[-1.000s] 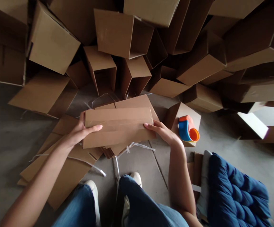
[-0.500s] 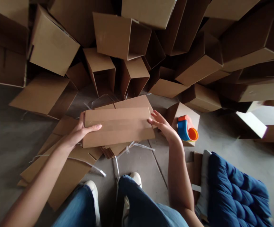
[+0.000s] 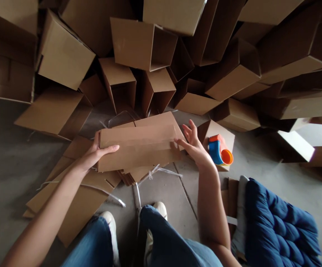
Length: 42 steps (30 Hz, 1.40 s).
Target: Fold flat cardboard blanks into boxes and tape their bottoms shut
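Note:
I hold a flattened brown cardboard box [image 3: 137, 148] in front of me, over a stack of flat boxes [image 3: 152, 124] on the floor. My left hand [image 3: 95, 154] grips its left end, thumb on top. My right hand [image 3: 193, 144] is at its right end, fingers spread and stretched out, only the thumb side touching the edge. An orange and blue tape dispenser [image 3: 219, 150] rests on a small box [image 3: 215, 131] just right of my right hand.
A high pile of assembled cardboard boxes [image 3: 144, 42] fills the far side. More flat cardboard [image 3: 74, 204] and loose plastic straps [image 3: 108, 194] lie on the concrete floor at the left. A blue cushion [image 3: 278, 226] sits at the lower right. My legs and shoes [image 3: 109, 222] are below.
My right hand has let go of the flat box's right end and opened, fingers lifting up and away. The box's right side has tilted down a little. My left hand stays put.

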Available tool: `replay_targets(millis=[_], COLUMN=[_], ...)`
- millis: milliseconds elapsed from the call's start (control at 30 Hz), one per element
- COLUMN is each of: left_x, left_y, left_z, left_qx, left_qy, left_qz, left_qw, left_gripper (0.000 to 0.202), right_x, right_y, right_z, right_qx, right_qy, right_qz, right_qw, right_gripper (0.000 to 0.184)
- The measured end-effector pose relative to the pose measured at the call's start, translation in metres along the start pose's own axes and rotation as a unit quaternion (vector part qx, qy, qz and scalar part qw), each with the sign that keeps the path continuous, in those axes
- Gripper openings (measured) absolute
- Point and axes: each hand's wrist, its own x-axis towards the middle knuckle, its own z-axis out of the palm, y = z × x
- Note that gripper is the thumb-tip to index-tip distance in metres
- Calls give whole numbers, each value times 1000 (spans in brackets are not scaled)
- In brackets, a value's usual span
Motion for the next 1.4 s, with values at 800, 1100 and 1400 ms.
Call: replay_targets(millis=[800,1100,1400], left_x=[-3,0,-2], left_y=[7,1,-2], left_z=[7,3,-10], left_qx=[-13,19,-110], left_qy=[11,1,-78], left_qz=[-14,25,-4], left_qw=[1000,1000,991], left_gripper=[68,63,56], right_x=[6,6,-2], right_y=[-4,-6,-2], right_z=[18,30,33], right_qx=[17,-8,184], right_qy=[-13,13,-80], right_qz=[14,31,133], right_qw=[1000,999,971], right_gripper=[141,148,113])
